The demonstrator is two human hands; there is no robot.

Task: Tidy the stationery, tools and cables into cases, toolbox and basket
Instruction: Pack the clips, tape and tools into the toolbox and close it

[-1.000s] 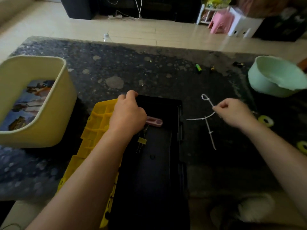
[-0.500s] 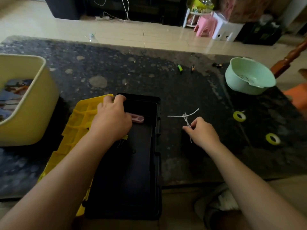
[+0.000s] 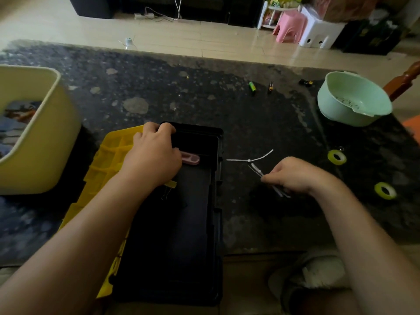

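While the left hand (image 3: 154,160) grips the black toolbox's (image 3: 193,223) far rim, hiding part of a pink clip (image 3: 191,159) inside, the right hand (image 3: 293,176) pinches blurred white cable ties (image 3: 256,168) just right of it.

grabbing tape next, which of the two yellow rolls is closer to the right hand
The nearer roll, toward the table's front edge, lies closer to the right hand. The other roll sits farther back, toward the green bowl.
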